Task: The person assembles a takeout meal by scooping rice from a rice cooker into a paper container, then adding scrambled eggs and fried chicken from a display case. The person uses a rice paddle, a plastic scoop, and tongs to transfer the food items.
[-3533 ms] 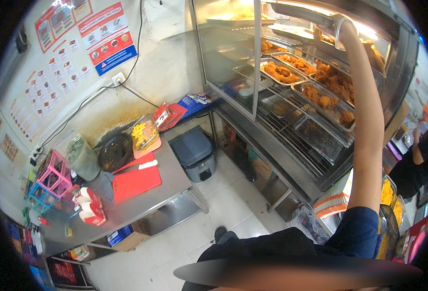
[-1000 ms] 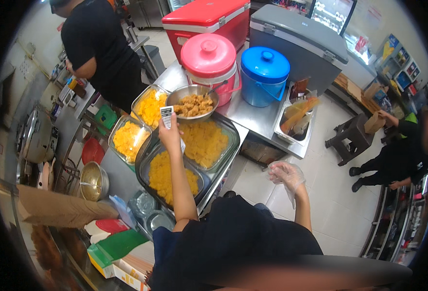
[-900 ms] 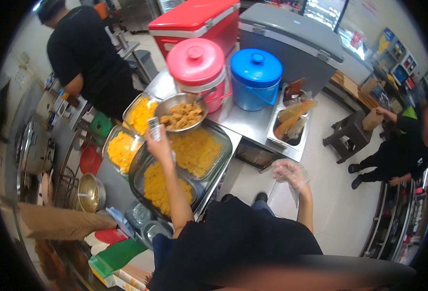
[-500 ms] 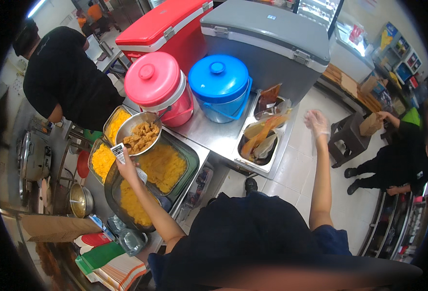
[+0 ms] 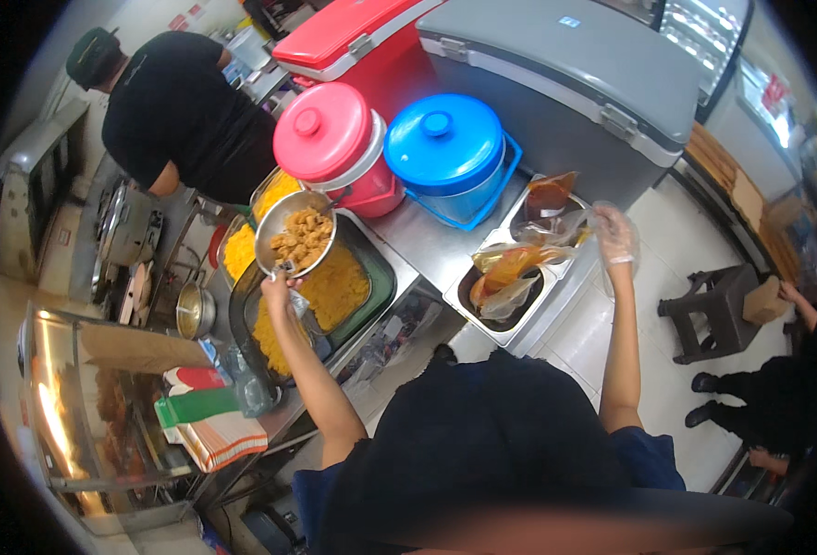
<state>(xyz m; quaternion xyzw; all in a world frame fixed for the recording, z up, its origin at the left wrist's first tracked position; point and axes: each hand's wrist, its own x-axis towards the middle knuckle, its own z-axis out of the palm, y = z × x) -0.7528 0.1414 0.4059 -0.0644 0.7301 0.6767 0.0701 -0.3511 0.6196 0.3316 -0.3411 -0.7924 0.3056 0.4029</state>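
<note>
My left hand (image 5: 280,287) is closed at the near rim of a metal bowl (image 5: 262,242) of brown fried chicken pieces (image 5: 303,239). It pinches a small white printed packet (image 5: 284,265). Beneath the bowl, glass trays (image 5: 385,277) hold yellow rice (image 5: 342,285). Over on the right, my right hand (image 5: 614,239), in a loose clear plastic glove, is open with fingers reaching forward. It is right beside the clear bags of orange-brown sauce (image 5: 519,268) sticking up from steel pans (image 5: 540,305); whether it touches them I cannot tell.
Pink (image 5: 323,139) and blue (image 5: 441,153) lidded buckets stand behind the trays, with red (image 5: 362,55) and grey (image 5: 556,92) coolers beyond. Folded cartons (image 5: 209,430) lie at lower left. A person in black (image 5: 182,111) works far left; another (image 5: 760,388) is near a dark stool (image 5: 709,314).
My right hand has come in close to the sauce bags. My left hand stays at the bowl's rim, and the packet now shows less. The whole view has turned and shifted.
</note>
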